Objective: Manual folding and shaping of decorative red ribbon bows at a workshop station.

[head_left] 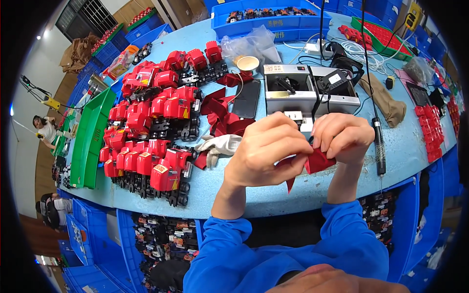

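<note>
hands: left hand (pixel 266 151) and right hand (pixel 342 136) both pinch one red fabric strip (pixel 317 161). risk: strip could slip; red pile (pixel 224 119) at ten o'clock.

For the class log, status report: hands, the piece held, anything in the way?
Left hand and right hand both pinch a dark red folded fabric strip. Grey box machine just beyond.

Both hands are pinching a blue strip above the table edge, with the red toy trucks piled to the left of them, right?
Not quite: the strip is red, not blue. The head view shows the left hand and the right hand pinching it together above the table edge, and the red toy trucks are piled to their left, as you said.
</note>
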`<state>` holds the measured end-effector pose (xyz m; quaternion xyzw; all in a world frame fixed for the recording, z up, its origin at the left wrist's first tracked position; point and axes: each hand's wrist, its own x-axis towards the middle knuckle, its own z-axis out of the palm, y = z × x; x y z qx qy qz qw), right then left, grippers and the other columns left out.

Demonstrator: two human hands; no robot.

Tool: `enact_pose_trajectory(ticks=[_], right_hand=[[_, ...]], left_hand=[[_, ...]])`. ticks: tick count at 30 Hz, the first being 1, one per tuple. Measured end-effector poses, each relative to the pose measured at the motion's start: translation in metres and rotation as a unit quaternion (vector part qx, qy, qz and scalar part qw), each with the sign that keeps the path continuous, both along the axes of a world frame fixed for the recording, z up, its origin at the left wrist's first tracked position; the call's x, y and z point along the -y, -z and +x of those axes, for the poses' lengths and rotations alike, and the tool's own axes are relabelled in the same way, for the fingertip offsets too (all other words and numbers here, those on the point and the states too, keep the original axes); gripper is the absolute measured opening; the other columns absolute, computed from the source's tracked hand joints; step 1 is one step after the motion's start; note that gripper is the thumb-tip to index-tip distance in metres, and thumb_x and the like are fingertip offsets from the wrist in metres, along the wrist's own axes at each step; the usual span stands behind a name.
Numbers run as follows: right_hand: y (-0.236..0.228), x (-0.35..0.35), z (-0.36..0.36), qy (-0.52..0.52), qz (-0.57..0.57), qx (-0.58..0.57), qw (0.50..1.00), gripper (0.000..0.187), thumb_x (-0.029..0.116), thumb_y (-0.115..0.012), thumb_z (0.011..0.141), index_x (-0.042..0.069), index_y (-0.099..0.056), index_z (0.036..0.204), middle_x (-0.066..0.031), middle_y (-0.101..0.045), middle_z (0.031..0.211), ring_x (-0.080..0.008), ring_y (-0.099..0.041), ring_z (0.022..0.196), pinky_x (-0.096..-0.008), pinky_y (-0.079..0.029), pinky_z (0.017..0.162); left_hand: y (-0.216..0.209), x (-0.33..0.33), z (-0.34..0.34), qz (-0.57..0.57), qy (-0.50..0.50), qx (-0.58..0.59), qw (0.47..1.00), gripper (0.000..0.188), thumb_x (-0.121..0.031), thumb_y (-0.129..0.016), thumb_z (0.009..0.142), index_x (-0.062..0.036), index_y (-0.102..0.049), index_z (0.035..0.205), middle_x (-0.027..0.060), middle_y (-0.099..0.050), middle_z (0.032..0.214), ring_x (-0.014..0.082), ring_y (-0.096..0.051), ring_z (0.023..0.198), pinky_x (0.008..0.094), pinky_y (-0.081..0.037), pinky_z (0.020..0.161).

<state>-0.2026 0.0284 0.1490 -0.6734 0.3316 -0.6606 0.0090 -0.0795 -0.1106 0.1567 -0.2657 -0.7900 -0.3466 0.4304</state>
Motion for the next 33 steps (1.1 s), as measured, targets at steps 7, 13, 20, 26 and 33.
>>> enact_pose_trajectory(ticks=[7, 13, 20, 26, 33], right_hand=[[0.001, -0.002, -0.001, 0.052, -0.003, -0.01, 0.999, 0.012, 0.0, -0.066, 0.071, 0.0, -0.057, 0.063, -0.0106, -0.057, 0.065, -0.0222, -0.057, 0.058, -0.0351, -0.05, 0.055], [-0.002, -0.002, 0.001, 0.002, -0.059, -0.034, 0.998, 0.013, -0.002, -0.07, 0.057, -0.001, -0.059, 0.064, -0.0109, -0.059, 0.064, -0.022, -0.058, 0.059, -0.0334, -0.051, 0.056], [-0.003, -0.005, 0.002, 0.078, -0.006, 0.007, 0.997, 0.02, -0.01, -0.069, 0.05, -0.001, -0.058, 0.064, -0.0112, -0.058, 0.067, -0.0211, -0.058, 0.061, -0.029, -0.048, 0.054], [-0.005, 0.001, 0.013, 0.098, 0.235, 0.309, 0.916, 0.026, -0.001, -0.072, 0.069, 0.002, -0.053, 0.087, -0.0046, -0.058, 0.081, -0.0103, -0.056, 0.076, -0.023, -0.047, 0.069], [0.002, 0.002, 0.007, -0.019, 0.313, 0.309, 0.898, 0.035, 0.018, -0.069, 0.078, 0.0, -0.054, 0.104, -0.0043, -0.061, 0.093, -0.0092, -0.057, 0.086, -0.0232, -0.046, 0.076]], left_hand=[[0.0, 0.002, -0.001, -0.018, -0.057, 0.008, 0.998, 0.025, 0.005, -0.064, 0.05, -0.0026, -0.06, 0.075, 0.0064, -0.059, 0.07, 0.0231, -0.055, 0.066, 0.0307, -0.046, 0.061], [-0.005, -0.001, 0.002, 0.003, -0.011, 0.052, 0.999, 0.028, 0.004, -0.064, 0.051, -0.0033, -0.06, 0.078, 0.0058, -0.06, 0.074, 0.0248, -0.055, 0.071, 0.0329, -0.045, 0.066], [0.0, -0.006, 0.003, -0.027, -0.138, -0.012, 0.99, 0.024, 0.004, -0.064, 0.053, -0.004, -0.061, 0.075, 0.0044, -0.061, 0.071, 0.0209, -0.055, 0.069, 0.0275, -0.043, 0.055], [0.01, -0.006, 0.002, 0.373, -0.003, 0.322, 0.87, 0.009, -0.005, -0.064, 0.072, 0.0005, -0.057, 0.073, 0.003, -0.062, 0.073, 0.0053, -0.056, 0.067, 0.0224, -0.045, 0.061], [0.014, 0.0, -0.004, 0.492, 0.086, 0.27, 0.823, 0.01, -0.004, -0.064, 0.079, 0.0013, -0.057, 0.082, 0.003, -0.062, 0.076, 0.0046, -0.056, 0.066, 0.0171, -0.044, 0.059]])
